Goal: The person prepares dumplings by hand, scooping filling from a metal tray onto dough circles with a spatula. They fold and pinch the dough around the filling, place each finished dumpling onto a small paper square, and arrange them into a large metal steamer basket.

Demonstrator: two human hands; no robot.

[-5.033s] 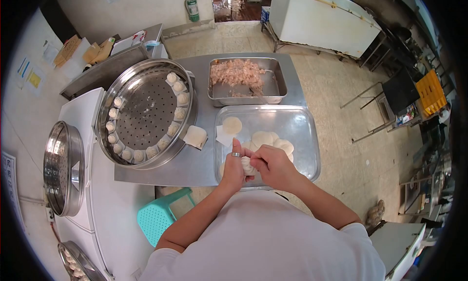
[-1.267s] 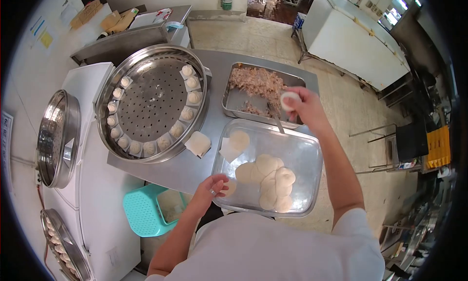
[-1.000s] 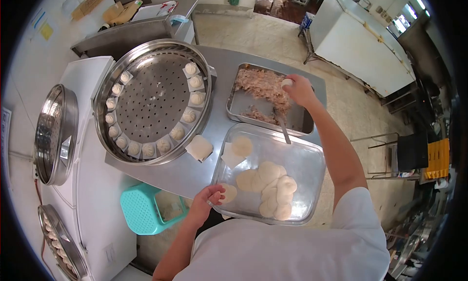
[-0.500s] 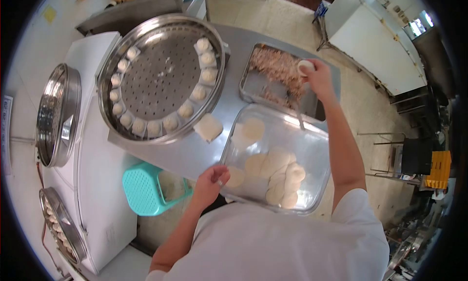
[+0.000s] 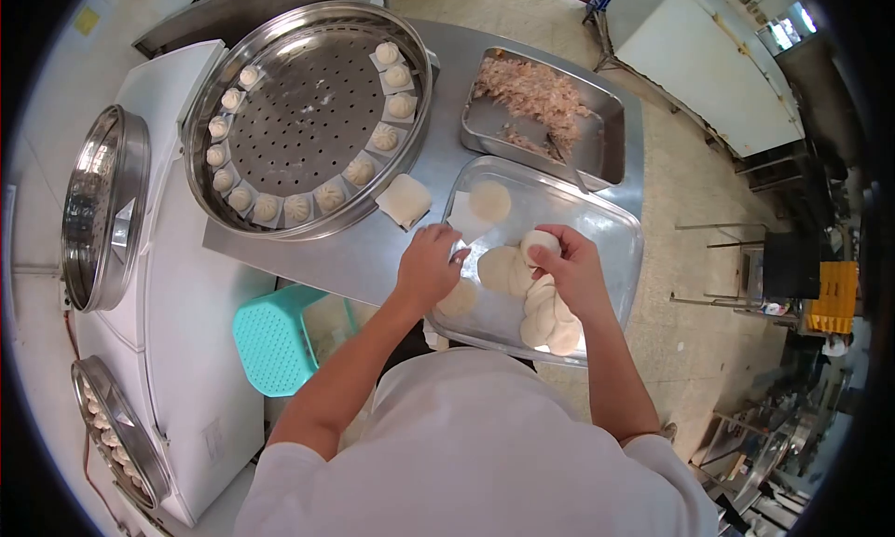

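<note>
My right hand [image 5: 571, 268] is closed on a small round piece of dough [image 5: 541, 246], held just above the overlapping dough pieces [image 5: 548, 318] in the shallow metal tray [image 5: 615, 248]. At the tray's left edge, my left hand [image 5: 431, 265] has its fingers curled, with a ring on one. Whatever lies between those fingers, if anything, is hidden. Close to the left fingertips is a flat dough round [image 5: 489, 201] on white paper. Another flat round [image 5: 457, 297] lies below that hand. A stack of paper squares [image 5: 405, 199] sits on the table just left of the tray.
A deeper pan [image 5: 606, 155] of minced filling [image 5: 531, 94] with a utensil stands behind the tray. At left, a large perforated steamer [image 5: 298, 127] holds pleated buns on paper around its rim. A turquoise stool [image 5: 275, 346] stands below the table's front edge.
My right hand has come from the filling pan back over the dough tray, still holding the round dough piece. My left hand has moved up and right along the tray's edge.
</note>
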